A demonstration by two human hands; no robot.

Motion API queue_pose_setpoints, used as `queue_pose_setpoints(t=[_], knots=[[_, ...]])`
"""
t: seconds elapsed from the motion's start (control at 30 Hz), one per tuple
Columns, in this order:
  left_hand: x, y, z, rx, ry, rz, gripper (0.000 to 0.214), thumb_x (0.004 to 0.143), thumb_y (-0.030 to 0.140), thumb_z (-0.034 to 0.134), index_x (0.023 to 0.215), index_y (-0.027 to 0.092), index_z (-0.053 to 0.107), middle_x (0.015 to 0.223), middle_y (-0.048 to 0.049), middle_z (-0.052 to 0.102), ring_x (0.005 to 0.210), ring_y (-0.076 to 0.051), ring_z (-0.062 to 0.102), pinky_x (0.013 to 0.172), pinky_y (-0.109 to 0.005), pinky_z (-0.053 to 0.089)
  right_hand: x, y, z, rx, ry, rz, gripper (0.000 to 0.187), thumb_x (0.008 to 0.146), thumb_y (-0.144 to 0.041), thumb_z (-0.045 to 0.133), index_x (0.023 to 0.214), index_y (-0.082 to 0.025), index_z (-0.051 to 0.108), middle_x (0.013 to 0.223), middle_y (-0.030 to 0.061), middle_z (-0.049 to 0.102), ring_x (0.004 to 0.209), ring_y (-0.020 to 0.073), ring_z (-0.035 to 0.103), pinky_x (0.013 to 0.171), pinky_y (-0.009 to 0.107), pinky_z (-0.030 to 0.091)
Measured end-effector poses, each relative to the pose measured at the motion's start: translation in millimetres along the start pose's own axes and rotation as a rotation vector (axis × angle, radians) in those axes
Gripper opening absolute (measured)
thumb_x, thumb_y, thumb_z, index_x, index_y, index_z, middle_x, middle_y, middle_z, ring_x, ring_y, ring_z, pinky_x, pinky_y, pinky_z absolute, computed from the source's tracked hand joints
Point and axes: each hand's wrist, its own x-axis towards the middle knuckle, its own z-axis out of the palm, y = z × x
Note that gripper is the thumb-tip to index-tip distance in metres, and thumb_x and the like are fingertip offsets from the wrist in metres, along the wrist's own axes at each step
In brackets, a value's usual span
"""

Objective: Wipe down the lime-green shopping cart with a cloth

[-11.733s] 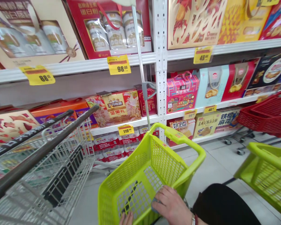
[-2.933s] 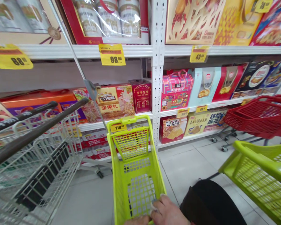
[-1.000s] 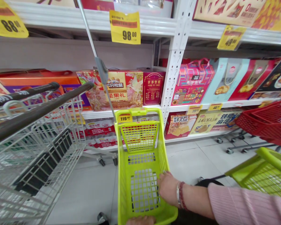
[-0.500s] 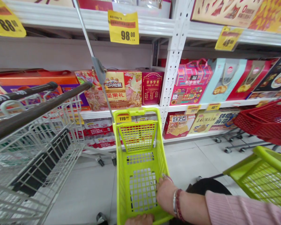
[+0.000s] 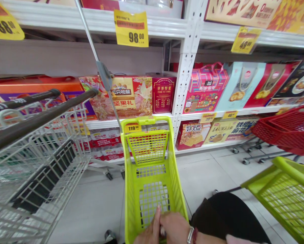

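Observation:
Both hands meet over the near end of a lime-green plastic shopping basket (image 5: 129,189) with a tall metal handle. My left hand (image 5: 148,234) shows at the bottom edge, fingers stretched out and pointing forward along the basket. Pressed against it is my right hand (image 5: 176,225), its fingers curled inward; anything between them is hidden. A metal bangle (image 5: 190,234) and a dark red bracelet circle the right wrist. The basket's slatted floor (image 5: 154,195) shows beyond the hands.
A metal cart (image 5: 55,176) with dark handles stands on the left. To the right are another green basket (image 5: 286,193), red baskets (image 5: 286,130) on wheeled frames and a dark rounded shape (image 5: 225,217). Shelves (image 5: 152,28) with gift boxes and yellow price tags run across ahead.
My right hand has moved left and toward me, off the basket's right side, and now touches my left hand. The left hand has come further into view. The view has shifted slightly.

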Motion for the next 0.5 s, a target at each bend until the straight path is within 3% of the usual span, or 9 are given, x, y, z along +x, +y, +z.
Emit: queue_pose_setpoints(t=[0.1, 0.2, 0.23, 0.3, 0.37, 0.43, 0.5], knots=[[-7.1, -8.0, 3.4, 0.016, 0.270, 0.131, 0.089, 0.093, 0.024, 0.053, 0.161, 0.028, -0.005, 0.164, -0.0111, 0.039, 0.143, -0.023, 0.050, 0.115, -0.036, 0.045, -8.7, -13.7, -19.0, 0.014, -0.069, 0.075, 0.048, 0.068, -0.013, 0.074, 0.115, -0.010, 0.074, 0.110, 0.0179, 0.076, 0.098, 0.0368, 0.075, 0.089, 0.042, 0.060], [-18.8, -23.4, -7.1, 0.115, 0.602, 0.267, 0.085, 0.093, 0.032, 0.059, 0.161, 0.037, 0.007, 0.167, -0.0069, 0.034, 0.153, -0.029, 0.034, 0.124, -0.051, 0.034, -19.1, -14.8, -36.1, 0.062, -0.093, 0.121, 0.036, 0.071, -0.009, 0.071, 0.105, -0.019, 0.079, 0.111, 0.0126, 0.077, 0.103, 0.0342, 0.074, 0.093, 0.039, 0.058], [-22.2, -29.8, -12.1, 0.126, 0.728, 0.260, 0.079, 0.095, 0.034, 0.055, 0.161, 0.038, 0.011, 0.166, -0.0057, 0.035, 0.154, -0.030, 0.031, 0.126, -0.056, 0.028, -22.1, -13.1, -39.4, 0.073, -0.086, 0.135, 0.035, 0.071, -0.006, 0.069, 0.100, -0.022, 0.080, 0.109, 0.0100, 0.077, 0.103, 0.0326, 0.074, 0.093, 0.038, 0.057], [-25.6, -42.1, -19.1, 0.046, 0.959, 0.063, 0.074, 0.098, 0.037, 0.048, 0.162, 0.031, 0.010, 0.170, -0.0084, 0.024, 0.157, -0.030, 0.024, 0.128, -0.059, 0.022, -26.1, -9.2, -40.9, 0.054, -0.067, 0.174, 0.037, 0.069, -0.001, 0.067, 0.095, -0.023, 0.080, 0.106, 0.0088, 0.078, 0.101, 0.0324, 0.074, 0.091, 0.039, 0.058], [-23.3, -50.4, -18.8, -0.164, 0.975, -0.168, 0.081, 0.099, 0.049, 0.043, 0.162, 0.016, 0.006, 0.172, -0.0172, 0.014, 0.158, -0.033, 0.016, 0.127, -0.058, 0.025, -26.5, -7.0, -35.3, 0.021, -0.054, 0.195, 0.039, 0.068, 0.000, 0.066, 0.100, -0.019, 0.079, 0.108, 0.0130, 0.077, 0.100, 0.0358, 0.074, 0.088, 0.043, 0.059], [-17.4, -51.8, -12.7, -0.451, 0.910, -0.319, 0.083, 0.100, 0.059, 0.029, 0.160, 0.005, 0.008, 0.169, -0.0244, 0.019, 0.157, -0.034, 0.020, 0.128, -0.057, 0.023, -23.0, -7.5, -24.2, 0.033, -0.051, 0.159, 0.040, 0.071, -0.002, 0.064, 0.106, -0.015, 0.078, 0.110, 0.0176, 0.075, 0.100, 0.0383, 0.073, 0.084, 0.045, 0.059], [-11.6, -46.9, -6.1, -0.674, 0.879, -0.415, 0.078, 0.099, 0.064, 0.022, 0.161, 0.017, 0.014, 0.169, -0.0156, 0.027, 0.154, -0.032, 0.031, 0.127, -0.055, 0.027, -16.1, -11.3, -10.9, 0.080, -0.046, 0.098, 0.039, 0.075, -0.004, 0.062, 0.108, -0.015, 0.077, 0.110, 0.0184, 0.075, 0.101, 0.0371, 0.073, 0.085, 0.044, 0.059]])
